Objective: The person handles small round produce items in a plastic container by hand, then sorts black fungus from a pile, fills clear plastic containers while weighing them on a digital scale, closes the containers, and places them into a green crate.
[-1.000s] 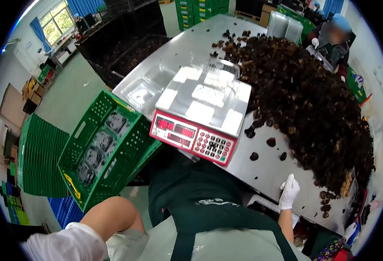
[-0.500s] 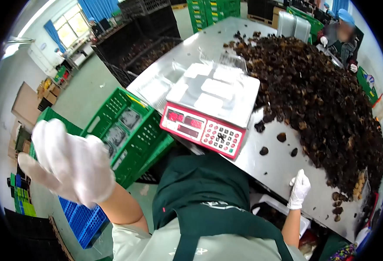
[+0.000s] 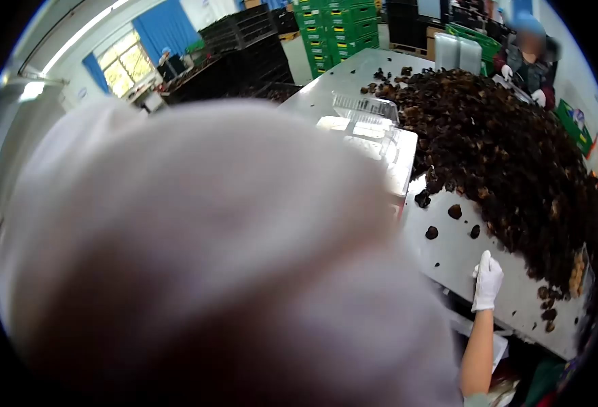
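My left hand (image 3: 231, 224), in a white glove, is so near the camera that it fills the left and middle of the view, too blurred to make out its fingers. Behind it, most of the weighing scale (image 3: 399, 163) is hidden; its right side and a clear plastic tray (image 3: 365, 108) beyond it show. My gloved right hand (image 3: 488, 283) is at the near edge of the metal table (image 3: 441, 254), fingers drawn together, with nothing visible in them. A few loose dark pieces (image 3: 455, 211), resembling wood ear mushrooms, lie just beyond it.
A large heap of dark mushroom-like pieces (image 3: 496, 149) covers the table's right side. Clear trays (image 3: 458, 53) stand stacked at the far end. A co-worker (image 3: 531, 61) in a blue cap is across the heap. Green crates (image 3: 336, 34) and black crates (image 3: 241, 41) rise behind the table.
My left hand has come up from the left to right before the camera, covering the green crate and most of the scale. My right hand keeps its place near the table edge; the view has shifted slightly.
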